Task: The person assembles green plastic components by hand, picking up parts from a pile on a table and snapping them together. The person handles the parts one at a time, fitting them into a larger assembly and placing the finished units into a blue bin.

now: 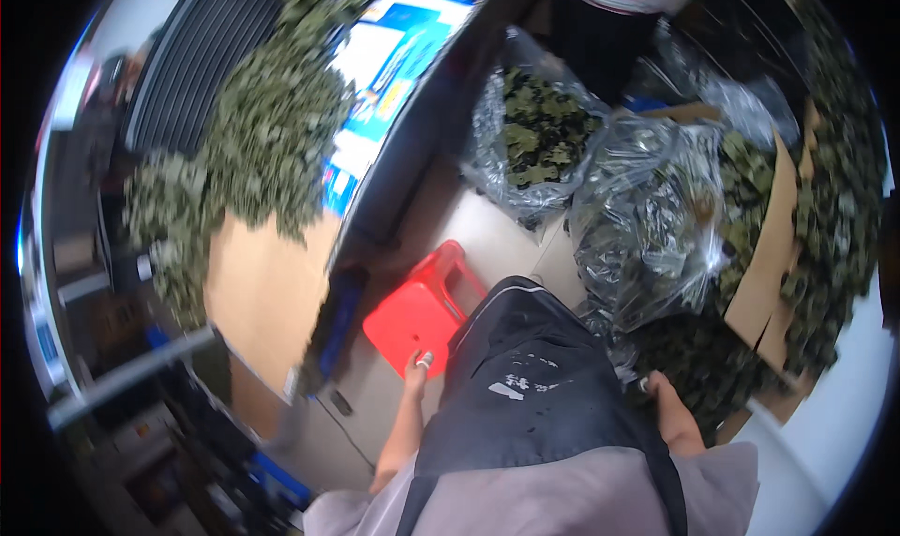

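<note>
My left hand (417, 367) hangs over the near edge of a red plastic stool (405, 322), with white wrapping on a finger. Its visible fingers are a little apart, and I see nothing in them. On the other side of my dark apron (525, 395), my right hand (656, 386) is low beside a heap of dark green leaf-like pieces (689, 363). White wrapping shows at one of its fingertips too. The rest of its fingers are blurred and partly hidden. Close ahead of it lies a clear plastic bag (647, 227) with green pieces inside.
Another open clear bag (548, 133) of green pieces stands farther ahead. A worktable with a cardboard sheet (272, 292) carries a large green pile (272, 133) at the left. Torn cardboard (769, 264) borders more pieces at the right. A person in dark trousers (600, 44) stands at the far side.
</note>
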`<state>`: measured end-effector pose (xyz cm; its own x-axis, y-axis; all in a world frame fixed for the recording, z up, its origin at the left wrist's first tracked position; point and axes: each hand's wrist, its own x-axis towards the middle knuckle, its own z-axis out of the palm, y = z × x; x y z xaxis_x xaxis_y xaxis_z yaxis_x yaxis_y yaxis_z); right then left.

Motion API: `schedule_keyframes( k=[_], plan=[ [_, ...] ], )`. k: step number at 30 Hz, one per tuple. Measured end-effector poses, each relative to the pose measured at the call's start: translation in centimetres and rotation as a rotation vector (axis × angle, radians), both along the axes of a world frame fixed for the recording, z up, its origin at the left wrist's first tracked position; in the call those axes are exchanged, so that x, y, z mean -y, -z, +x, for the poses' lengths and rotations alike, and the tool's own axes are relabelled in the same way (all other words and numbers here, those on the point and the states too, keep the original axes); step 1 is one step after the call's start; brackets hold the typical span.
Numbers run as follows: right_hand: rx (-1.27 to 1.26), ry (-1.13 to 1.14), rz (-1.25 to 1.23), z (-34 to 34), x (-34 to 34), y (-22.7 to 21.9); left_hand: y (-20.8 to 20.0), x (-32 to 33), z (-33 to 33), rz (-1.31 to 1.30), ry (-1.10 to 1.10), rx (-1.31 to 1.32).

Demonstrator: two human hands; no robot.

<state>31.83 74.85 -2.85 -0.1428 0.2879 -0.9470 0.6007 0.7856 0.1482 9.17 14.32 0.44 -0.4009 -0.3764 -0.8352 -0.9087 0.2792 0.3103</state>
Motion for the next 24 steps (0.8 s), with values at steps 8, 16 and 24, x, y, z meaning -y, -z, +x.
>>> schedule_keyframes(
  k=[8, 16, 24],
  plan=[
    [-0.939, 0.604, -0.508, -29.5, 7.0, -9.9, 3.5, 1.8, 11.8, 0.012, -0.375, -0.111],
    [-0.713, -0.213, -0.571, -18.8, 9.0, -0.5, -2.6, 0.7, 5.7, 0.04, -0.144, -0.322],
    [-0.731, 0.103, -0.203, -7.8, -1.3, 12.5, -4.6, 15.8, 14.5, -0.077, -0.185, -0.306]
  ],
)
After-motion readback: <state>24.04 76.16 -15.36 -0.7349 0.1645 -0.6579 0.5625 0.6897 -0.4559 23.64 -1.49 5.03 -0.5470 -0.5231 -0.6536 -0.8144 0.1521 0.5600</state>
